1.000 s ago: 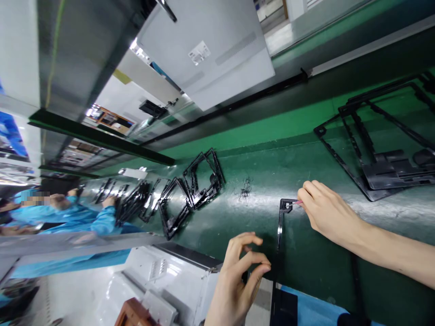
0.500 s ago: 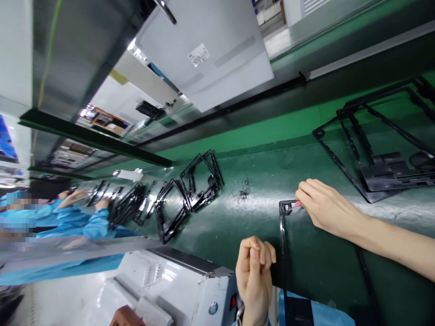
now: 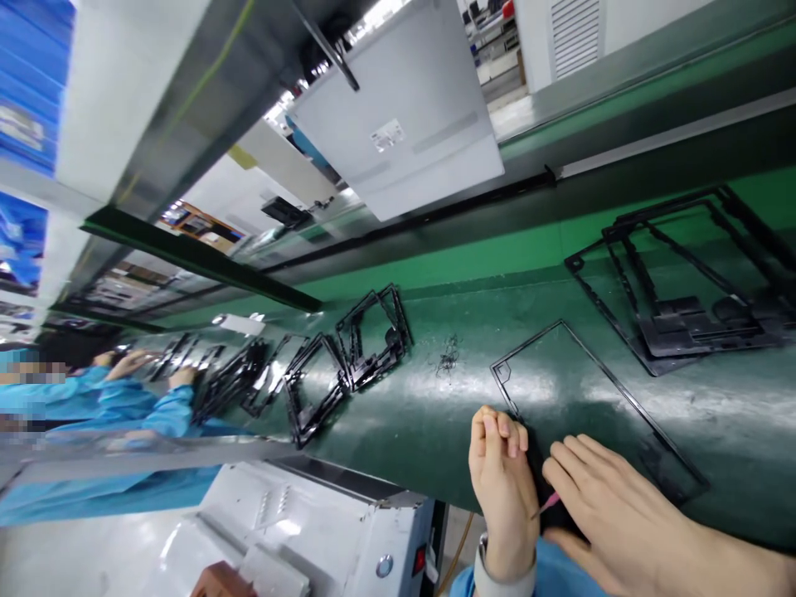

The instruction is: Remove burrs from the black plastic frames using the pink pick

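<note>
Right hand (image 3: 613,506) grips a pink tool (image 3: 551,500); left hand (image 3: 502,464) curls closed; the white label (image 3: 387,135) is unreadable.

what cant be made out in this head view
All in the head view:
Pink tool: mostly hidden by the right hand.
Left hand: curled fingers hide whether it holds anything.
Nearest black frame: partly hidden behind the left hand.
Overlapping black frames: cut off by the right edge.
Panel label: print too small to read.
</note>
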A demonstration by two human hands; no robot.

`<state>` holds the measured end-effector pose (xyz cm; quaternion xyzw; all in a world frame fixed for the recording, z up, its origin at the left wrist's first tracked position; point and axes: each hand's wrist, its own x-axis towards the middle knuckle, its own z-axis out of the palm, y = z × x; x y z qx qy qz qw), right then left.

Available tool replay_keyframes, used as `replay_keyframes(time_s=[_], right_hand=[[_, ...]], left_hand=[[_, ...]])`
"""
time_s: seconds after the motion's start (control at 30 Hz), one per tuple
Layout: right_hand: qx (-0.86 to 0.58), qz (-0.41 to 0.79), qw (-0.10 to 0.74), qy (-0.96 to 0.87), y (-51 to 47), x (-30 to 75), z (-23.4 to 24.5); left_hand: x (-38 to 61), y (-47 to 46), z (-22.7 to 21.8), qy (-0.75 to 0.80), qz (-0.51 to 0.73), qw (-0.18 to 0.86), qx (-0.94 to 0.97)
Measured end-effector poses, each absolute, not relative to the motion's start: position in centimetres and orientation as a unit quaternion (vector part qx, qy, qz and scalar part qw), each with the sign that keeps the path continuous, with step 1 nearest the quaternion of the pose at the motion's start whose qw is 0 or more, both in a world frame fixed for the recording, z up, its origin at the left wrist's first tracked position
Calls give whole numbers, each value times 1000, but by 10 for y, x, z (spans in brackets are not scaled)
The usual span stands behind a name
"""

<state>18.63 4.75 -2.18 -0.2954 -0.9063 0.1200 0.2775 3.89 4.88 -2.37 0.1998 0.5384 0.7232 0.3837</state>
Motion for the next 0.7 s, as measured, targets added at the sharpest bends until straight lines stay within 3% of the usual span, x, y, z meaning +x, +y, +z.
replay_keyframes(time_s=[0.13,0.4,0.6,0.7], right_hand=[[-286,97,254,-919,57,193,-22],[-265,92,229,-932,78,214,-11],[-264,77,236,-932,97,221,-16],[-291,83,222,-927,108,226,-14]], left_hand=[[20,44,-14,575,655,403,277],[-44,34,9,676,488,323,448],[-47,25,27,632,271,158,709],[-39,21,26,620,236,110,740]])
